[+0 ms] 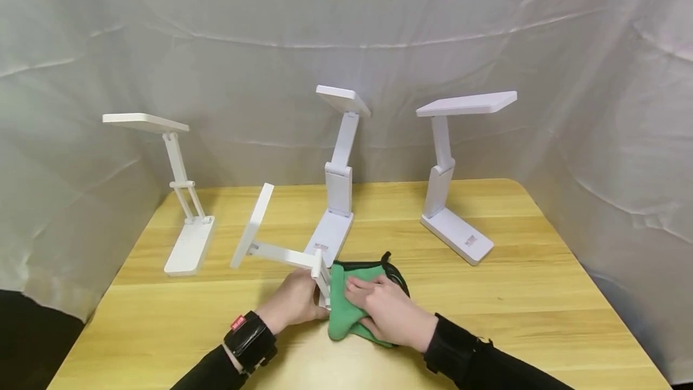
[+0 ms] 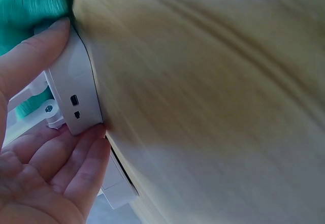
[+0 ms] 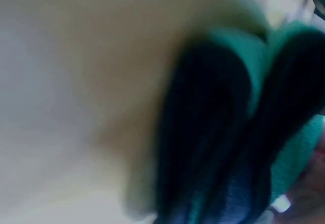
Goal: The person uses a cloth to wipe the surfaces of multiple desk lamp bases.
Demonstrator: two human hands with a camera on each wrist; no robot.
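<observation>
My left hand (image 1: 294, 301) grips the base end of a folding white desk lamp (image 1: 284, 255) whose arm and head lean left. In the left wrist view, thumb and fingers hold both sides of the white lamp base (image 2: 76, 84), with two small ports in its end face. My right hand (image 1: 391, 313) holds a green cloth (image 1: 341, 303) with black edging, pressed over the base of the same lamp, and hides most of that base in the head view. Blurred dark folds of edging and green cloth (image 3: 297, 155) fill much of the right wrist view.
Three more white desk lamps stand unfolded along the back: a left lamp (image 1: 189, 245), a middle lamp (image 1: 340, 191) just behind the held one, and a right lamp (image 1: 457, 236). Grey fabric (image 1: 260, 77) hangs behind the wooden table (image 1: 520, 318) and along its sides.
</observation>
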